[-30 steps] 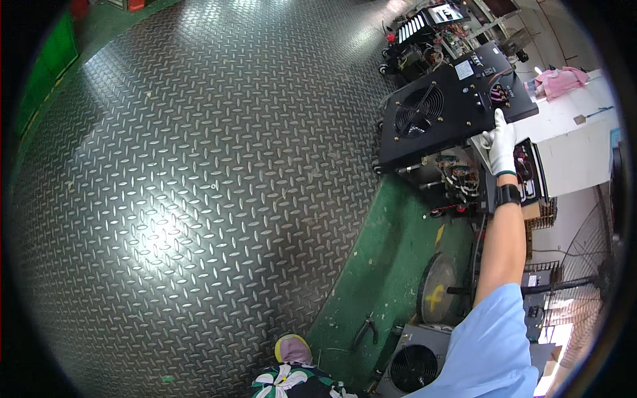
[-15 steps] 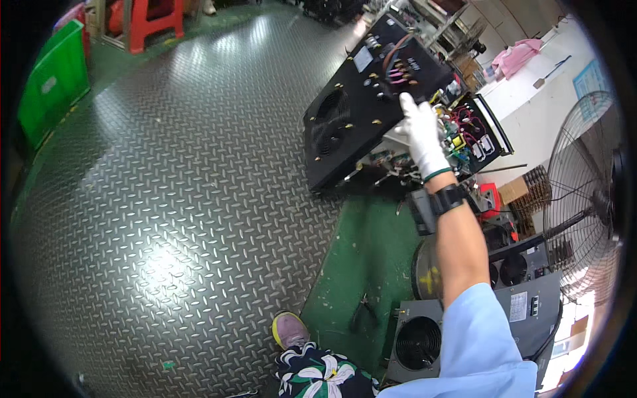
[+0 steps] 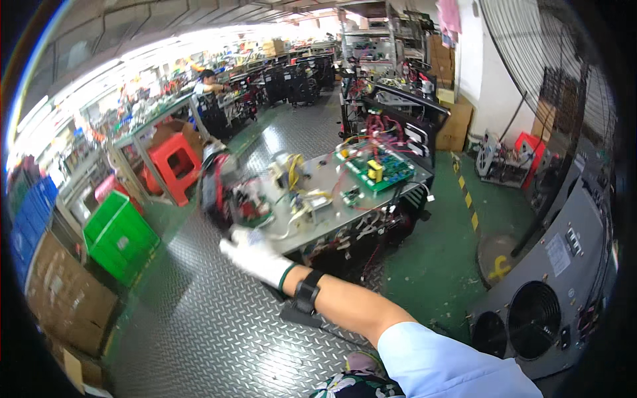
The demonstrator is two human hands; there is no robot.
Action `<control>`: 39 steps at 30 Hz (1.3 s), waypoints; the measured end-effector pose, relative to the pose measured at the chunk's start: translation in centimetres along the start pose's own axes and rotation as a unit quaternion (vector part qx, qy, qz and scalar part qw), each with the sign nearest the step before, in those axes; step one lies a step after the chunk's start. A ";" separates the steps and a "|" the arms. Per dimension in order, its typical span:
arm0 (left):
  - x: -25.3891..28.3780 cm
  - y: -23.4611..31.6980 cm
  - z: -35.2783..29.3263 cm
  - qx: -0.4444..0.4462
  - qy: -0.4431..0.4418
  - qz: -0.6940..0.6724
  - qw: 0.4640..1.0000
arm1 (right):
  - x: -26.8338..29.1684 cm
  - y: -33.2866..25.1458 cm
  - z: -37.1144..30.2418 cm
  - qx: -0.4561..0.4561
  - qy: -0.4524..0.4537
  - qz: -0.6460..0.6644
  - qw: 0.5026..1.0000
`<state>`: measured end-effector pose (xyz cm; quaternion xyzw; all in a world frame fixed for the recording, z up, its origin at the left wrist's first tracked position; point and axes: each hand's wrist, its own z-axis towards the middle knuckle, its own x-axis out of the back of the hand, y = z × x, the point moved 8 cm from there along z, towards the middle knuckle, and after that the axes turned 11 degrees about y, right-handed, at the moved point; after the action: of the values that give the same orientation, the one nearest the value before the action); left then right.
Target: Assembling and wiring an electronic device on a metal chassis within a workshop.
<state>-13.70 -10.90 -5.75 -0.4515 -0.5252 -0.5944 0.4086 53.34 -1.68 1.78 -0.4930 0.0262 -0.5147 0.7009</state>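
My right hand (image 3: 255,257), in a white glove, reaches across to the near left corner of an open machine chassis (image 3: 318,229). Motion smears its fingers, so I cannot tell whether they grip the chassis or only lie against it. A flat metal plate tops the chassis. On the plate sit a green circuit board (image 3: 378,169), with a small yellow part, and loose yellow wires (image 3: 290,176). Red wires (image 3: 378,126) run to a dark upright panel (image 3: 415,132) at the far right end. My left hand is out of view.
On the left stand a green crate (image 3: 119,232), a red stool (image 3: 176,166) and cardboard (image 3: 70,292). A grey machine with round fan grilles (image 3: 534,318) is close on the right. Further off, a person (image 3: 209,86) is beside the benches. Patterned metal plate (image 3: 192,318) covers the floor.
The view has swung up from the floor to the wider workshop. My right hand has gone from the black panel's wires to the chassis's near left corner; the chassis now shows its plate from above.
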 end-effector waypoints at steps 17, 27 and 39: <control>12.1 40.8 14.1 -0.332 0.305 -0.290 0.844 | -3.7 -15.0 -17.9 0.177 -0.363 0.123 0.906; 12.8 31.5 9.2 -0.234 0.276 -0.131 0.923 | -0.8 -15.8 -19.0 0.280 -0.272 0.196 0.899; 14.4 22.4 0.9 -0.133 0.438 -0.255 0.852 | -2.3 12.9 6.3 -0.129 0.053 0.031 0.990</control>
<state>4.13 -12.73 13.92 -0.0445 -0.3047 -0.8782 0.3661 64.63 4.02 -5.30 -0.5507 0.1450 -0.5100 0.6446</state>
